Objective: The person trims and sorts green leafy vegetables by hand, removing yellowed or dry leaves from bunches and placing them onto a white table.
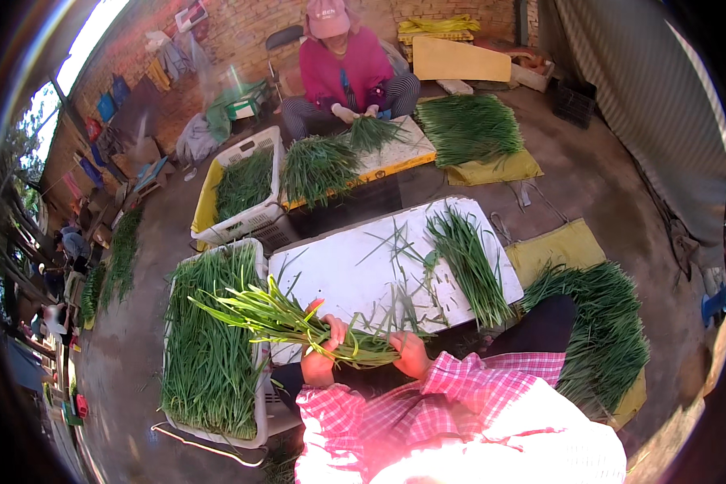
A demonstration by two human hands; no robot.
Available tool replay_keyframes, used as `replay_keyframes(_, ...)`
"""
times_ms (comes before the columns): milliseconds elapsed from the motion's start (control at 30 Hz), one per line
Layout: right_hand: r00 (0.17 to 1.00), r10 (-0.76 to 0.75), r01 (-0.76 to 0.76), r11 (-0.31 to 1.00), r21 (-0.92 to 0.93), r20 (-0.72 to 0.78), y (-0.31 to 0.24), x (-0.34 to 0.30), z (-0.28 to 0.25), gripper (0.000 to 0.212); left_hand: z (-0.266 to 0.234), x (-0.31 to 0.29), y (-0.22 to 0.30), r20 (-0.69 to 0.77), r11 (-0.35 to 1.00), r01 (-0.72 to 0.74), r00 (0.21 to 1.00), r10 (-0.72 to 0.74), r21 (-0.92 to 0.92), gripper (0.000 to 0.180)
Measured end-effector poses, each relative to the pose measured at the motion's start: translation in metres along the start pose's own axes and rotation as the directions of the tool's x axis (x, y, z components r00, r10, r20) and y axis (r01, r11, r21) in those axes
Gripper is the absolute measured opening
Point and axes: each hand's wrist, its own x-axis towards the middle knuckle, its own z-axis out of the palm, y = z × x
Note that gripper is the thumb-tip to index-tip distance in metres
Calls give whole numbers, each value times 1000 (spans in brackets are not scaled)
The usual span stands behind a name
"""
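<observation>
Between my two hands I hold a bunch of long green leaves, which look like garlic chives (290, 321), above the near edge of a white board (339, 270). My left hand (323, 355) is wrapped round the middle of the bunch, its leafy tips pointing left. Farther along, my right hand (411, 355) grips the other end. A neat pile of the same leaves (468, 262) lies on the right of the board, with loose blades scattered beside it. To my left stands a white crate (262, 403) filled with leaves (214, 339).
At my right a large heap of leaves (593, 331) lies on yellow sacking (557, 248). Across from me a seated person (347, 73) handles leaves at another board (403, 149), beside a second white crate (262, 218). More leaves (472, 129) lie at the far right.
</observation>
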Motion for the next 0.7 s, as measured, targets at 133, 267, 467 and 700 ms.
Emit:
replay_keyframes(133,997,42,-40,999,25,-60,10,11,12,44,17,12,2,-284,983,77,958,-27,168,45)
replay_keyframes(267,989,84,-70,990,120,-119,43,17,27,37,26,28,-11,-362,945,123,932,-5,303,22)
replay_keyframes(467,952,289,-299,948,106,98,26,36,24,72,23,39,-22,-433,867,59,882,186,495,19)
replay_keyframes(700,887,397,-426,900,86,238,46,-17,-6,36,-29,59,-74,-439,766,110,866,238,633,15)
